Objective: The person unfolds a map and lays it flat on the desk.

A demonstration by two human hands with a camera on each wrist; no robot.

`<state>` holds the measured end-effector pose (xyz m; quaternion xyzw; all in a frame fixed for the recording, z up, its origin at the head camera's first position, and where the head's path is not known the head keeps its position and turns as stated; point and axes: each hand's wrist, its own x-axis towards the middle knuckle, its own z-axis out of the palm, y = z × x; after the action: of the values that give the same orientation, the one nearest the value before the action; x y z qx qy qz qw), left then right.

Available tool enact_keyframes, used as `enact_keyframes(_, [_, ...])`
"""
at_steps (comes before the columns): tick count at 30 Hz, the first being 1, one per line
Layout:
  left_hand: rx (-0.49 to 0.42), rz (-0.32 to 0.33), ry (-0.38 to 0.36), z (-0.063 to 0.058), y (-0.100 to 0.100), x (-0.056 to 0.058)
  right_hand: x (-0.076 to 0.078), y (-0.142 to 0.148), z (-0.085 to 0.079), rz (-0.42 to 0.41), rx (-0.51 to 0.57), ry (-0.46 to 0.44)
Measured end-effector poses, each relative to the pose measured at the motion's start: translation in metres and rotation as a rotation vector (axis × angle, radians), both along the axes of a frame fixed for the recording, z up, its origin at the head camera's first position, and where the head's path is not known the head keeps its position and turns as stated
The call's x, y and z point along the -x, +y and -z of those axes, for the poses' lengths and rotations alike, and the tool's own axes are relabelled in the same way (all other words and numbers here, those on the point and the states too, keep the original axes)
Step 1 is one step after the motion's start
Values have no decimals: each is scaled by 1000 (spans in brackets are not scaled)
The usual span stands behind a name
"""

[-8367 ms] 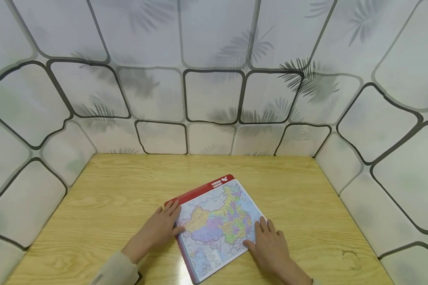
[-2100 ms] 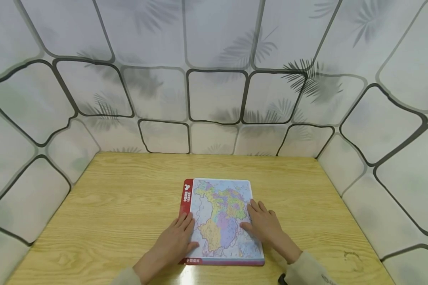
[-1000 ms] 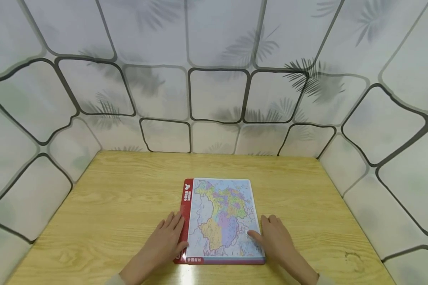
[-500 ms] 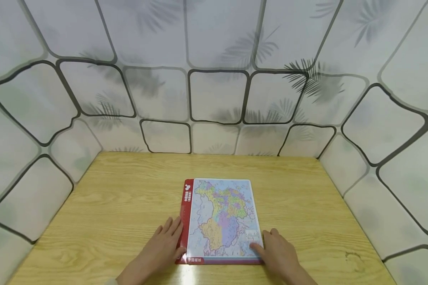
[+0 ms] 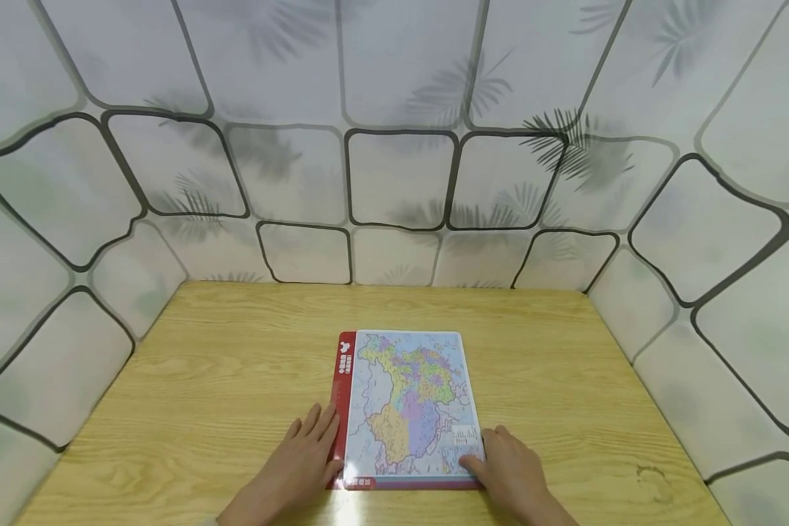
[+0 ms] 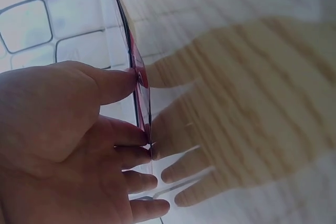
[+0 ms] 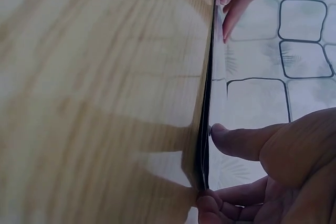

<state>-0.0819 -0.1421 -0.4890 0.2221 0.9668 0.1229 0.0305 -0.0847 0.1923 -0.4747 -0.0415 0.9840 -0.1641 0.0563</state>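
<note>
A thin map board (image 5: 408, 402) with a coloured map, a red title strip (image 5: 343, 372) along its left side and a purple-red lower edge lies flat on the table. My left hand (image 5: 296, 464) is at the lower left, its straight fingers along the red strip and thumb near the corner. The left wrist view shows that thumb (image 6: 118, 83) touching the board's edge, fingers extended beside it. At the lower right corner my right hand (image 5: 516, 467) pinches the edge, thumb on the face. Its curled fingers (image 7: 210, 205) meet the board's edge in the right wrist view.
The wooden table (image 5: 250, 343) surrounds the board, with a faint ring-shaped mark (image 5: 654, 482) at the right. Pale fabric walls (image 5: 394, 175) with dark outlines and leaf prints stand at the back and both sides.
Since the oldest frame the map board has turned counterclockwise, its red strip going from the far edge to the left. More recently both hands slid nearer along its sides; the board stayed put.
</note>
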Motion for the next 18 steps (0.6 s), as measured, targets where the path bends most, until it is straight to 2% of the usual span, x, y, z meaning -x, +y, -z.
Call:
enact_keyframes(5, [21,2,16,0,0,0,0,0,0,21,50,11])
enact_keyframes(13, [21,-29,-39,-2,1,0,2,3,3,78,175,8])
enact_keyframes(18, [31,-36,-41,-1,-1,0,4,8,6,107,278,-24])
